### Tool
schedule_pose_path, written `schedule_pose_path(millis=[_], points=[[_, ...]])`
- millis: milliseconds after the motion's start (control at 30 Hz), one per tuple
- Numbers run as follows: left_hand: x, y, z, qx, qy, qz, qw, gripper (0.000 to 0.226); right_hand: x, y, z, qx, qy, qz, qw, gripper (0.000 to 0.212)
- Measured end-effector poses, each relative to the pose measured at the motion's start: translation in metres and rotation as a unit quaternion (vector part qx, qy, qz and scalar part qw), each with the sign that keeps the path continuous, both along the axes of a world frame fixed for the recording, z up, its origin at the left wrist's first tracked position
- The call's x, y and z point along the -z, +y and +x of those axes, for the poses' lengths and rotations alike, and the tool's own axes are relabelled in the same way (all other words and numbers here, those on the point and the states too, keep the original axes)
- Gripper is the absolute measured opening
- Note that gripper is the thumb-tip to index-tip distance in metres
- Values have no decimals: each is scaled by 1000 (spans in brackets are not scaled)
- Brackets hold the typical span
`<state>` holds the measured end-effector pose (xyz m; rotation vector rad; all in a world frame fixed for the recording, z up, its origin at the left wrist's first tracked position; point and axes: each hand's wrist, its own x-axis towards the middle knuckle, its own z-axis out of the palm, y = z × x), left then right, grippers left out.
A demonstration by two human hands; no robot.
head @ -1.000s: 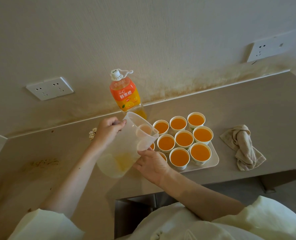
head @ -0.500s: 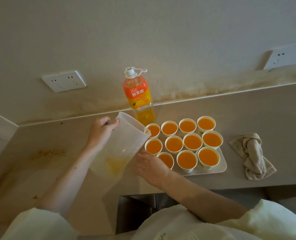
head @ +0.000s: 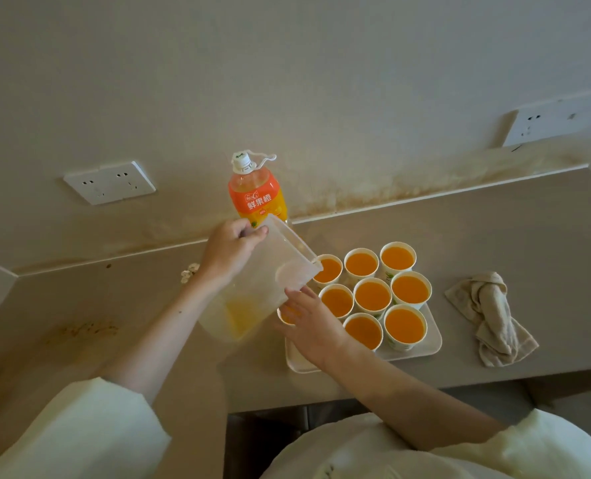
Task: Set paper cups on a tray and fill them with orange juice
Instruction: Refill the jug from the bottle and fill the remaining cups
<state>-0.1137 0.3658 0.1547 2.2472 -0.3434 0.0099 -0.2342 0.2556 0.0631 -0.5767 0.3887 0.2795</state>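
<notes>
Nearest, item one: your right hand [head: 313, 326], lying over a ninth paper cup [head: 287, 314] at the tray's near-left corner; whether it grips that cup cannot be told. Item two: white tray [head: 432, 344], by the front edge of the desk [head: 494, 236], carrying eight paper cups [head: 372, 294] full of orange juice. Item three: clear pitcher [head: 263, 288], tilted, spout toward the cups, a little juice at its bottom, handle gripped by your left hand [head: 230, 255]. Item four: crumpled cloth [head: 494, 316], right of the tray. Item five: juice bottle [head: 258, 197], upright at the back edge.
</notes>
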Motion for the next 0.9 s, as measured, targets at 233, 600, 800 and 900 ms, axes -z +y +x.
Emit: schedule_pose_path(millis=[233,600,800,900], points=[[0,-59,16,72,-1,17,997,37,1,-36,7,61,-11,-4,998,94],[-6,-141,30,137,-19,96,986,43,0,-91,19,113,3,31,993,75],[-1,-166,33,155,-28,138,978,43,0,-108,19,117,-22,47,992,67],[0,-174,33,162,-29,156,974,43,1,-114,18,113,-29,50,992,63]])
